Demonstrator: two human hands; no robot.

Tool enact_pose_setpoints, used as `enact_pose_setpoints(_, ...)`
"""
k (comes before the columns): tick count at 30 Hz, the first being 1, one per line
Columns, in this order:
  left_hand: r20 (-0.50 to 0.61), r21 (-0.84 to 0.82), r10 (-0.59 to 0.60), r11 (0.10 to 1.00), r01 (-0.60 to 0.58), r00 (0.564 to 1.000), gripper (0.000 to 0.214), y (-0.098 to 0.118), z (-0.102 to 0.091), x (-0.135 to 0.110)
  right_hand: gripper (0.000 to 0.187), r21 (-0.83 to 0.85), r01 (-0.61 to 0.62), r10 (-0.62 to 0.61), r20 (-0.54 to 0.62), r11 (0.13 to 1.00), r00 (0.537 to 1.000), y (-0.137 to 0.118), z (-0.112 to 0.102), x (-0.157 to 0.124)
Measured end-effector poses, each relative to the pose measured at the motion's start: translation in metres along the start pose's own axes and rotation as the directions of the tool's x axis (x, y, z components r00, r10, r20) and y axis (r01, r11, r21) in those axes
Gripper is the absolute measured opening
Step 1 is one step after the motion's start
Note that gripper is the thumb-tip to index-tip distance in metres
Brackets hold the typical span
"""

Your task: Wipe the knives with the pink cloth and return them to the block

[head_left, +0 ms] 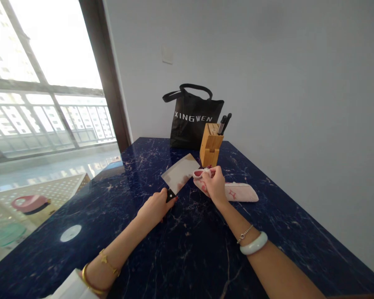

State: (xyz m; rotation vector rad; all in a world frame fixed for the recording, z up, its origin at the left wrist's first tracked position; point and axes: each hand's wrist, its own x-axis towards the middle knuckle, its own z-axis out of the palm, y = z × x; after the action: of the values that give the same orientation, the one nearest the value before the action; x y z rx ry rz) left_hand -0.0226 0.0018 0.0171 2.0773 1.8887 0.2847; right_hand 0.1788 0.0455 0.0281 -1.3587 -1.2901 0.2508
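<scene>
My left hand (156,206) is closed around the black handle of a cleaver (180,173). The broad steel blade points away from me, tilted up to the right, above the dark blue table. My right hand (216,185) pinches one end of a pink and white patterned cloth (241,192). That end is folded up beside the blade's right edge, while the other end lies flat on the table to the right. Whether cloth and blade touch, I cannot tell. Just behind the cloth stands a wooden knife block (211,145) with black-handled tools (224,123) in its right side.
A black tote bag (190,131) marked XINGWEN stands at the far end of the blue marbled table (180,253). At the left are a round white disc (70,233), a pink-lidded container (34,205) on a perforated surface, and a large window. A grey wall borders the right.
</scene>
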Motion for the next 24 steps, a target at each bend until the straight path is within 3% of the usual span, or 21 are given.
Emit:
enact_pose_setpoints(5,-0.076,0.202,0.07,0.978,-0.054,0.995,0.037,0.006,-0.002,-0.009,0.014,0.056,0.05,-0.049,-0.024,0.997,0.999,-0.007,0.003,-0.003)
enact_pose_setpoints(14,-0.061,0.405,0.239,0.894,-0.195,0.969,0.032,0.016,-0.004,-0.018,0.012,0.121,0.207,-0.231,0.242,0.971,0.942,-0.011,0.028,-0.016)
enact_pose_setpoints(21,-0.08,0.432,0.244,0.882,-0.187,0.966,0.027,0.017,-0.003,-0.019,0.011,0.203,0.395,-0.444,0.393,0.896,0.805,-0.03,0.032,-0.026)
enact_pose_setpoints(24,-0.083,0.433,0.238,0.883,-0.18,0.968,0.027,0.021,-0.003,-0.022,0.012,0.154,0.384,-0.414,0.332,0.91,0.848,-0.028,0.032,-0.02)
